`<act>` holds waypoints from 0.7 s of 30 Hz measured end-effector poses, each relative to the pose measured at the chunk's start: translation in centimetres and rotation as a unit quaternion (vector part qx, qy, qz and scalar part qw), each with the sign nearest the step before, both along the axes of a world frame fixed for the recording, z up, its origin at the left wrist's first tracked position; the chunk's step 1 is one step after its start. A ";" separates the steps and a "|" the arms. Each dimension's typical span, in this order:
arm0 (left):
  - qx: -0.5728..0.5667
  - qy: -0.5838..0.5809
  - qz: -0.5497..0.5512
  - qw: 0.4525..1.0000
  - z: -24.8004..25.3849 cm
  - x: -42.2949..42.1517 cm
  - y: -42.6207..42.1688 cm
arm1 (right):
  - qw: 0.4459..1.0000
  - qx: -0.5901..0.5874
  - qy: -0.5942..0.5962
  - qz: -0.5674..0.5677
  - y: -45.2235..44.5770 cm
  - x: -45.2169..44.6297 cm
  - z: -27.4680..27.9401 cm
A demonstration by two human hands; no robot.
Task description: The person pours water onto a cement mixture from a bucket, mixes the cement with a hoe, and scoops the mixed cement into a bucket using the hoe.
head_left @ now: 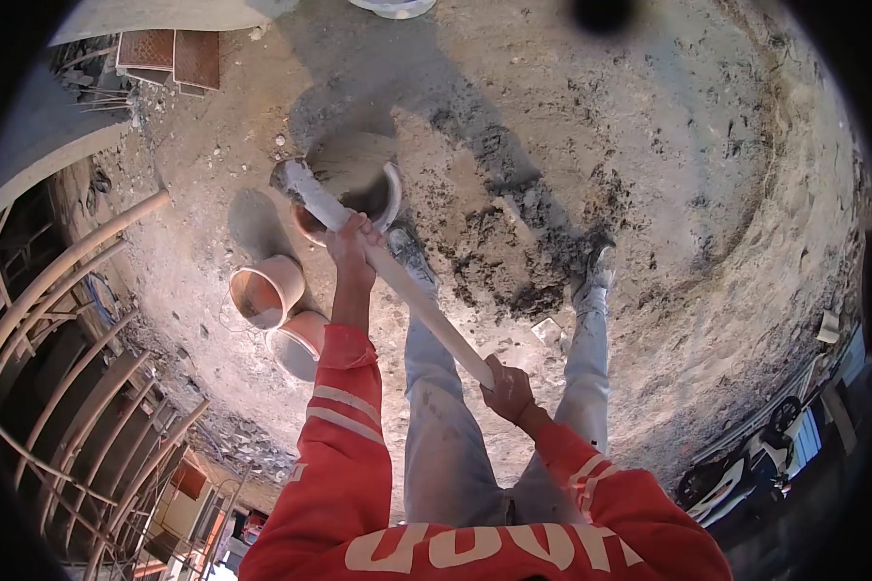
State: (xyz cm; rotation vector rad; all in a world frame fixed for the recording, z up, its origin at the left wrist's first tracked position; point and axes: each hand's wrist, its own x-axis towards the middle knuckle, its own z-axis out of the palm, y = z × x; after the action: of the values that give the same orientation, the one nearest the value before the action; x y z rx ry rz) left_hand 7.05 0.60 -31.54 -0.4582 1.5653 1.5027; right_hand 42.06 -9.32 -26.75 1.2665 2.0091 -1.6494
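Both my hands grip a long wooden-handled tool (429,315), held diagonally in front of my legs. My left hand (352,239) wraps around the upper part of the shaft, close to its grey-caked head end. Lower down, my right hand (510,389) is closed around the near end. That caked end lies over a round bucket (392,198), whose inside is partly in shadow and partly hidden by the tool. The blade's shape cannot be made out. Left of my feet sit two more buckets, an orange-brown one (283,278) and another (310,329) beside it.
Dark, wet-looking clumps (513,252) are spread on the dusty ground between and beyond my feet. Curved poles (58,261) stand at the left. Reddish panels (170,60) lie at the upper left. A parked motorbike (746,474) is at the lower right. A pale container (394,8) shows at the top.
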 end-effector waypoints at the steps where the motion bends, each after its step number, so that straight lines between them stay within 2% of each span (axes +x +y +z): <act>1: 0.009 0.001 -0.018 1.000 -0.2 1.8 2.3 | 0.999 0.027 -0.011 -0.025 0.3 0.7 0.4; 4: 0.002 0.023 -0.064 0.998 -4.9 4.6 8.2 | 0.993 0.086 -0.061 -0.047 3.9 1.0 0.1; 6: -0.038 0.087 -0.098 0.991 -10.3 4.4 12.0 | 0.994 0.064 -0.074 -0.054 7.3 0.0 -4.0; 7: -0.078 0.129 -0.139 0.979 -13.8 3.4 13.6 | 0.993 0.093 -0.053 -0.049 8.1 -0.3 -7.4; 8: -0.116 0.169 -0.182 0.962 -16.5 2.9 14.6 | 0.996 0.052 -0.060 -0.034 11.1 -1.8 -9.1; 9: -0.153 0.201 -0.216 0.943 -16.4 3.8 15.8 | 0.992 0.068 -0.108 -0.005 14.3 -3.9 -8.5; 10: -0.192 0.233 -0.247 0.921 -15.8 4.8 16.8 | 0.994 0.056 -0.094 -0.016 15.9 -5.1 -11.8; 11: -0.212 0.254 -0.282 0.901 -18.7 4.8 16.8 | 0.996 0.044 -0.077 -0.025 16.8 -6.0 -14.5; 12: -0.232 0.274 -0.318 0.877 -22.3 4.2 16.5 | 0.995 0.007 -0.097 -0.020 17.9 -6.4 -13.9; 14: -0.264 0.351 -0.471 0.765 -24.7 4.5 16.0 | 0.989 -0.061 -0.138 -0.012 22.1 -6.4 -9.5; 15: -0.271 0.399 -0.575 0.661 -24.1 5.3 15.8 | 0.987 -0.042 -0.157 -0.011 22.3 -5.3 -8.2; 17: -0.290 0.475 -0.669 0.493 -22.5 8.3 15.0 | 0.982 -0.064 -0.175 -0.021 21.5 -2.4 -7.3; 18: -0.306 0.511 -0.670 0.443 -20.4 11.4 14.2 | 0.980 -0.073 -0.184 -0.026 21.3 -0.8 -6.8; 19: -0.221 0.546 -0.669 0.453 -20.8 13.0 12.3 | 0.975 -0.090 -0.201 -0.014 20.8 0.8 -6.0; 20: -0.206 0.539 -0.642 0.505 -20.5 15.7 11.1 | 0.970 -0.106 -0.217 -0.002 20.2 2.5 -5.1; 21: -0.200 0.510 -0.595 0.589 -19.8 18.6 10.3 | 0.969 -0.085 -0.231 -0.020 18.6 4.3 -4.8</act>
State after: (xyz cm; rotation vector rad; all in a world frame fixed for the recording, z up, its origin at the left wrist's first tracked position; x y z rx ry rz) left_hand 25.66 10.89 -51.38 1.3159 2.2445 0.1627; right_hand 46.37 9.28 -31.55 1.4693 1.5415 -1.3483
